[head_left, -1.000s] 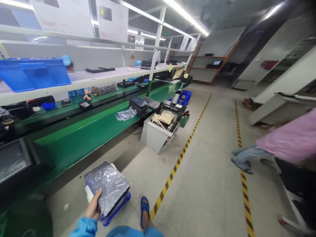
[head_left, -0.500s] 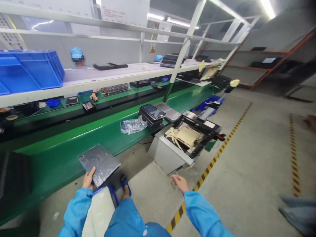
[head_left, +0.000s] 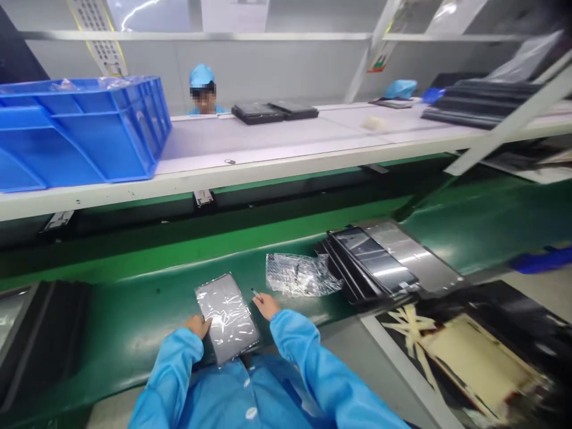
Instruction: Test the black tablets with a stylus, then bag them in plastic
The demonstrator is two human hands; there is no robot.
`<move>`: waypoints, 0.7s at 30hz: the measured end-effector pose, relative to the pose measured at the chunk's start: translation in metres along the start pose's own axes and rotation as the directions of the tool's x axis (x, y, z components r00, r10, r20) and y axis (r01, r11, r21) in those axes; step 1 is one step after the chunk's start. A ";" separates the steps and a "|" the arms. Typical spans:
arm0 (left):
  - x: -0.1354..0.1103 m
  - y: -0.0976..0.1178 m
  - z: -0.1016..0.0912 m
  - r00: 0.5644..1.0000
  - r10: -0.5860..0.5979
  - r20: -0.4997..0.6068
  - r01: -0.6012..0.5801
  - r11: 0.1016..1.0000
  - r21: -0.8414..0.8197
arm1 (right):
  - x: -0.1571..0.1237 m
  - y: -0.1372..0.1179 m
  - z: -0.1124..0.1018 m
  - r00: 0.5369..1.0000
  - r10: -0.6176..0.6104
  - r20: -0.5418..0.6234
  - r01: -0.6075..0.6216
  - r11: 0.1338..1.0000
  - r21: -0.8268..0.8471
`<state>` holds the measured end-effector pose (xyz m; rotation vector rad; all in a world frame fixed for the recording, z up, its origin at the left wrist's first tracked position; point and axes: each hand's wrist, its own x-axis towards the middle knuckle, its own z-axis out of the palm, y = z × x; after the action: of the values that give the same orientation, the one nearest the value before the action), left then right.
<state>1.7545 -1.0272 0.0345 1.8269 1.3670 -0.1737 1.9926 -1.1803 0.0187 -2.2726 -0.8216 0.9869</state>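
A flat grey panel (head_left: 227, 322) in a clear, shiny plastic bag lies tilted in front of my body at the near edge of the green belt. My left hand (head_left: 199, 326) is closed on its left edge, thumb on top of the bag. Just off its right edge, my right hand (head_left: 269, 307) pinches a thin pen-like stick (head_left: 256, 294) with a dark tip. Whether that stick is a pen or a tool is too small to tell. Crumpled clear bubble wrap (head_left: 301, 274) lies to the right of that hand.
Right along the green belt (head_left: 138, 322) sits a stack of dark tablet-like devices (head_left: 373, 262) beside a silver panel (head_left: 415, 253). Black slabs (head_left: 53, 339) stand at left. A blue crate (head_left: 84, 137) rests on the overhead shelf (head_left: 277, 159); a co-worker (head_left: 203, 89) is behind it.
My view has turned left and closer to the belt. The bagged panel has come in front of my body in my left hand. My right hand has moved from above the floor to beside it.
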 end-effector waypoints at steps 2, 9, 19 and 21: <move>0.015 0.002 -0.009 1.000 -0.010 0.004 0.009 0.992 0.129 | 0.027 -0.014 0.001 0.999 -0.031 0.027 0.033 0.996 -0.081; 0.040 0.003 -0.019 0.999 -0.019 -0.043 0.029 0.968 0.249 | 0.084 -0.046 0.021 0.967 -0.143 0.213 0.198 0.943 -0.267; 0.046 0.004 -0.031 0.997 0.044 -0.070 -0.030 0.980 0.197 | 0.101 -0.070 0.012 0.874 -0.280 0.397 0.435 0.816 -0.381; 0.049 0.004 -0.034 0.992 0.102 -0.068 -0.090 0.982 0.167 | 0.086 -0.076 0.016 0.837 -0.347 0.423 0.507 0.783 -0.360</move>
<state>1.7653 -0.9687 0.0318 2.0505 1.3465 -0.1718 2.0032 -1.0650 0.0204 -2.1275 -1.8131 1.0461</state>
